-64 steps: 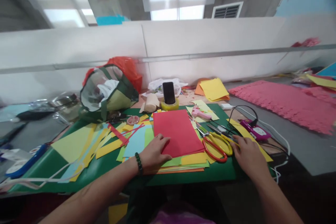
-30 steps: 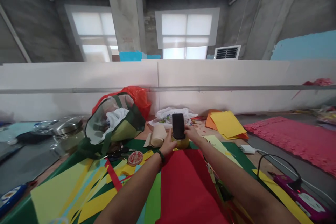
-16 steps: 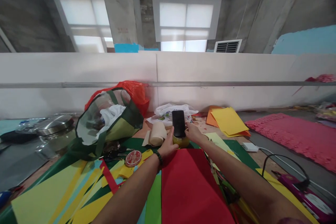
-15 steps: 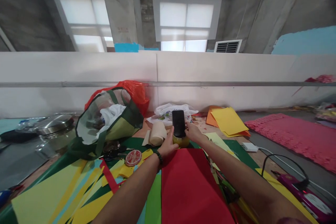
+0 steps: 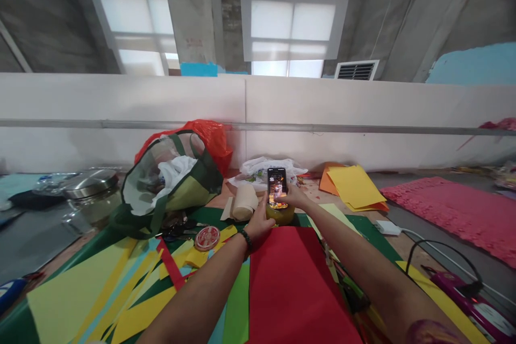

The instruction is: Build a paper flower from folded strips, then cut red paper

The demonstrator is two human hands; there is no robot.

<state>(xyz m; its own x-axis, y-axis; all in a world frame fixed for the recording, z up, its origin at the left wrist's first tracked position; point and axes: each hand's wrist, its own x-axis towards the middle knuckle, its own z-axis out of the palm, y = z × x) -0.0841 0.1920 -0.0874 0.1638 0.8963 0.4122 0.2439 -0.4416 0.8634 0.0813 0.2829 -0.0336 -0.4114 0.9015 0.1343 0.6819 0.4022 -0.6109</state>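
Note:
A black smartphone stands tilted back against a yellowish round thing, perhaps a roll of tape, its screen lit with a colourful picture. My left hand, with a dark bead bracelet at the wrist, holds the phone's lower left edge. From the other side my right hand grips the right edge, one digit lying across the lower screen; its other fingers are partly hidden. A large red sheet of paper lies between my forearms. Left of the phone is a roll of brown paper.
A green bag, a glass jar and a red-lidded round tin are on the left among paper strips. Yellow sheets, pink fabric and a purple power strip with cables lie right. A white plastic bag sits behind.
The phone's screen has gone from dark to lit. My right hand has shifted slightly, bringing a digit onto the screen. My left hand stays at the phone's left edge.

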